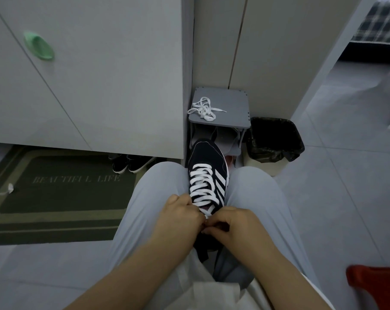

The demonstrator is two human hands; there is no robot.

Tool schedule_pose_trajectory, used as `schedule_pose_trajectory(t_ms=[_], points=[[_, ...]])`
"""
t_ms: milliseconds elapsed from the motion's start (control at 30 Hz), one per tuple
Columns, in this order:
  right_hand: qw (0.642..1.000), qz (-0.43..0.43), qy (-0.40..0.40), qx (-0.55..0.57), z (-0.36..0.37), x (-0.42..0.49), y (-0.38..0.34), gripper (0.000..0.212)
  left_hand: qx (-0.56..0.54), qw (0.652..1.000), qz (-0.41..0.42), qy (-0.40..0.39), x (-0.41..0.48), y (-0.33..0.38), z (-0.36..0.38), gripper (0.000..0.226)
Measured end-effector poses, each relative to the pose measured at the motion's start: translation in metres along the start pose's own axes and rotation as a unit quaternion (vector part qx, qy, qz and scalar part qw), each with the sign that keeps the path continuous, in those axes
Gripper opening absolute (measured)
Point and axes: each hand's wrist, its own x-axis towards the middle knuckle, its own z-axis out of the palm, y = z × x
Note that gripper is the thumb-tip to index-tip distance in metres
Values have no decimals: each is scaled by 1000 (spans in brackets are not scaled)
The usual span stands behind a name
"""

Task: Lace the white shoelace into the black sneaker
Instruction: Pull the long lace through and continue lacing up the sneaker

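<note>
Top eyelets now: your left hand (pixel 180 217) and right hand (pixel 232 227) pinch white shoelace (pixel 201 184) ends on black sneaker (pixel 208 166). Lacing looks nearly done. Next: pull ends even, snug.

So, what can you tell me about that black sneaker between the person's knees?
The black sneaker looks like dark fabric with a thin pale sole edge and slanted white stripes on its side. It sits wedged between the person's knees in pale trousers, toe pointing away, top facing up. A flat white shoelace crosses it in rows almost to the top. The left hand and right hand meet at its near end, fingers curled on the lace ends there.
</note>
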Motion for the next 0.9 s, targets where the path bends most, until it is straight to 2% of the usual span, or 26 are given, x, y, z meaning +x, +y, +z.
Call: schedule_pose_trajectory(t_ms=[67,133,267,333,433,533,600,667,733,833,900], points=[[1000,9,10,-18,1,-1,-1,11,-24,1000,-12,4,-3,-4,2,13],[998,14,12,-57,3,0,-2,12,-102,993,-46,25,-8,-12,1,17],[995,18,27,-97,7,5,-2,10,-238,963,-114,52,-12,-26,-12,13],[991,17,26,-130,9,6,-3,7,-257,954,-143,65,-9,-31,-16,13],[984,1,35,-172,11,8,-3,19,-256,951,-158,75,-1,-35,-19,13],[982,-32,38,-184,15,9,1,13,-250,950,-160,94,10,-42,-22,14],[988,-21,-2,-150,14,7,0,32,-249,948,-167,106,20,-46,-24,17],[997,-14,-8,-81,6,5,-4,48,-256,943,-173,119,28,-51,-23,20],[999,-4,44,-19,-8,7,-8,42,-250,943,-181,124,38,-55,-22,15],[993,18,115,1,-29,25,-8,19,-258,941,-189,105,50,-57,-16,2],[989,48,136,9,-35,40,-7,9,-279,935,-198,95,53,-58,-12,6]])
